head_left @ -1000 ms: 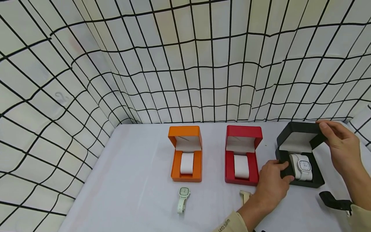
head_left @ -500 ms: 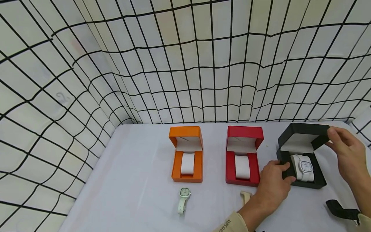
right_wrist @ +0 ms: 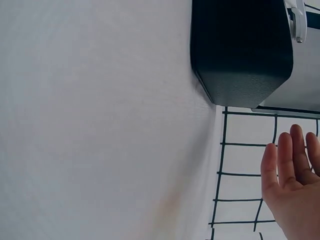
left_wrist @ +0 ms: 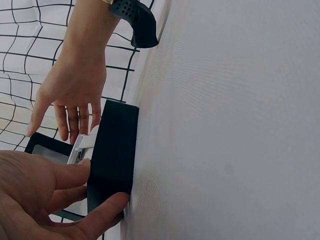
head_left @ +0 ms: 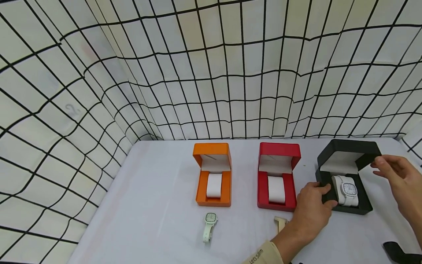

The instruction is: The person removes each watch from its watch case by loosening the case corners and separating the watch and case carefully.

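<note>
A black watch box (head_left: 364, 200) stands with its lid raised at the right of the table. Inside it, a white watch (head_left: 348, 190) is wrapped round a white cushion. My left hand (head_left: 311, 212) grips the box's left side between thumb and fingers, as the left wrist view also shows. My right hand (head_left: 400, 179) is beside the lid's right edge, holding nothing. In the right wrist view the fingers (right_wrist: 285, 155) are loosely straight and apart from the black box (right_wrist: 240, 55).
To the left stand an open red watch box (head_left: 291, 190) and an open orange one (head_left: 225, 189), each with a bare white cushion. A pale green watch (head_left: 208, 227) lies before the orange box. A cream strap (head_left: 280, 223) is partly behind my left forearm. Black-lined netting rises behind the table.
My right hand has let go of the black lid and moved slightly right and down. The lid is tilted further back. My left hand keeps its hold on the box.
</note>
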Action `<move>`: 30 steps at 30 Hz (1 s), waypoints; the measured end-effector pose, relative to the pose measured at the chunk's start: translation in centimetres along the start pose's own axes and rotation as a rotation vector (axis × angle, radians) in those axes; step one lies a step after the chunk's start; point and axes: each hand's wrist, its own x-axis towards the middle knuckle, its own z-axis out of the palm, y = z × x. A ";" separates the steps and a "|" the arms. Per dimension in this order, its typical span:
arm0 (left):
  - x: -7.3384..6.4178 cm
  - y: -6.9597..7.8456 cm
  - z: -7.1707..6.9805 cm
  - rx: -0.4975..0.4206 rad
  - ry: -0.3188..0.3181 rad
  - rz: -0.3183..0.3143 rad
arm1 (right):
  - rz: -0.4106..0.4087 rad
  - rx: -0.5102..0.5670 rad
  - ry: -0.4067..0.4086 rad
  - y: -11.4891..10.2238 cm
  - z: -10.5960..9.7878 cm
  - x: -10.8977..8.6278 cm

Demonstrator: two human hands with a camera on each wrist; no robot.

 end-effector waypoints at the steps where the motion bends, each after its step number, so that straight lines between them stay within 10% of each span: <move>1: 0.0 0.0 0.0 0.002 0.001 -0.001 | 0.002 -0.005 -0.002 0.0 0.0 -0.1; 9: -0.1 -0.1 0.2 0.023 0.011 0.012 | 0.066 -0.120 -0.083 -0.1 0.0 -0.9; 23: 0.1 0.1 -0.1 0.050 0.017 0.033 | -0.078 -0.325 -0.267 2.7 0.5 -0.3; 30: -0.1 -0.1 -0.2 0.039 -0.025 0.025 | -0.082 -0.353 -0.375 0.5 0.4 -1.1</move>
